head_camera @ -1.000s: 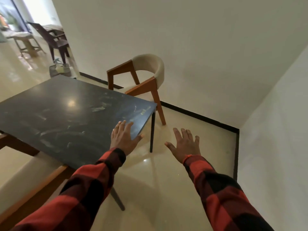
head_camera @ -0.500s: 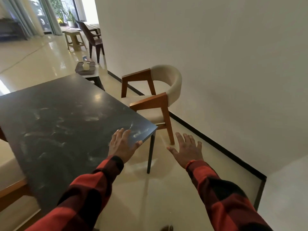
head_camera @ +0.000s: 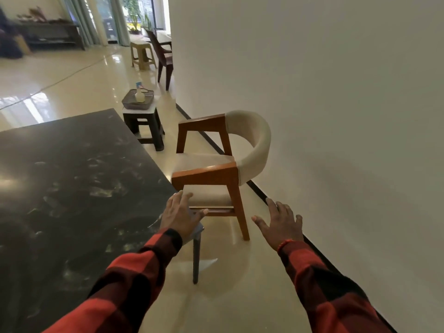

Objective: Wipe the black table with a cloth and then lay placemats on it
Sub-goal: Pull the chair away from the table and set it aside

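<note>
The left hand (head_camera: 180, 215) lies spread and released over the smudged black bench's (head_camera: 72, 188) near right corner, hiding it; contact is unclear. The right hand (head_camera: 281, 224) hovers released above the floor. The bench is cut off left.

Home dining area – table (head_camera: 72, 188), armchair (head_camera: 216, 164)

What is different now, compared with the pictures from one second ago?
The view has swung left: the chair now sits mid-frame, and a dark stool carrying a basket has come into sight. Nothing was taken or released. The left hand still hovers open at the black table corner, the right hand open over the floor.
</note>
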Available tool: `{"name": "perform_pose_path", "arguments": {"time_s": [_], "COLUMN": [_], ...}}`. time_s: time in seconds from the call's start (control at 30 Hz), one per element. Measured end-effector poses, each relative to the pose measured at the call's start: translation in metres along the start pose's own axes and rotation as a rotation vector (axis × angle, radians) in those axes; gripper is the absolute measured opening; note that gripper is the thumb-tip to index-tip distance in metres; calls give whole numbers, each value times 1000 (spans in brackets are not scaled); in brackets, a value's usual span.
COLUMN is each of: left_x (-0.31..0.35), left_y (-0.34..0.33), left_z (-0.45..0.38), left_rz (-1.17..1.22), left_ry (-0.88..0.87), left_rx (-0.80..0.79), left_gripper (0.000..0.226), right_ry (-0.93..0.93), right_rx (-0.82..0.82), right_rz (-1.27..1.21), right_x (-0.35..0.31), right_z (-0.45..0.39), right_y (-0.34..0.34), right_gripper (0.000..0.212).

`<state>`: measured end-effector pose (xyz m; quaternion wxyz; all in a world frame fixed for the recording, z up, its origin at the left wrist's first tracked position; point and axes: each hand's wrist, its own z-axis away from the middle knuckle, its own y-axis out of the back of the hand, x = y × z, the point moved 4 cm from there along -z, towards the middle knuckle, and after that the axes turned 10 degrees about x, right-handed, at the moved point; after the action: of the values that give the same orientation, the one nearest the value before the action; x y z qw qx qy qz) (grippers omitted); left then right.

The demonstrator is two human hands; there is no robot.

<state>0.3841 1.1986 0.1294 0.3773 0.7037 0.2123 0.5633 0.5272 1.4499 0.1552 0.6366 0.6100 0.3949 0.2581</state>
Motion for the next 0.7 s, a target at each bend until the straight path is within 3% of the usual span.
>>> {"name": "perform_pose_path", "arguments": {"time_s": [0.47, 0.7], "left_x": [61, 79], "left_y": [-94, -127], "left_z": [-107, -160], "left_rz": [40, 50], "left_ry": [344, 424], "left_rx": [140, 184], "left_gripper": [72, 74], "right_ry": [310, 329], "right_rx": [-40, -51], "right_rz": [-33, -100], "right_x": [70, 81], "right_z": [-231, -329], "right_y": [-11, -18], "right_gripper": [73, 69]}}
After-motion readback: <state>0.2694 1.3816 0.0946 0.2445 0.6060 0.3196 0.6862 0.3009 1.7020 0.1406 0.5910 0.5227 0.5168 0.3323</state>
